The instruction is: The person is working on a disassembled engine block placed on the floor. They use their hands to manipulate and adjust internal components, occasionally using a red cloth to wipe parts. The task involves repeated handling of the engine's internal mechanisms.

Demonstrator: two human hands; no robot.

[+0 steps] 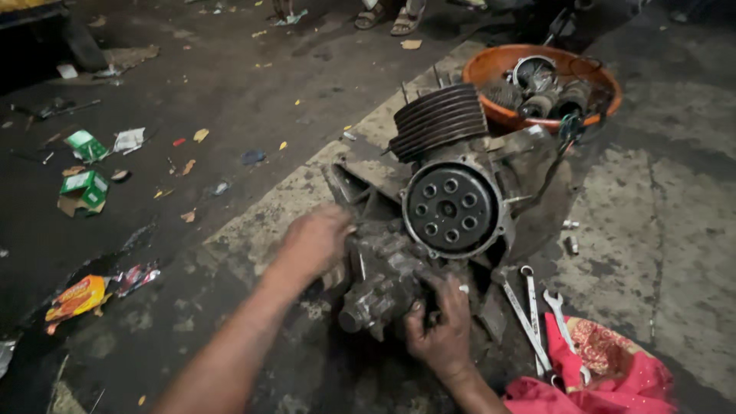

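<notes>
A greasy small engine lies on the concrete, with a finned cylinder at its top and a round plate with several holes facing me. My left hand grips the dirty casing on the engine's left side. My right hand holds the lower front of the same casing, fingers curled on its edge.
An orange basin with metal parts stands behind the engine. Three spanners lie to the right beside a red cloth. Green cartons and wrappers litter the dark ground at left. A person's sandalled feet stand at the far edge.
</notes>
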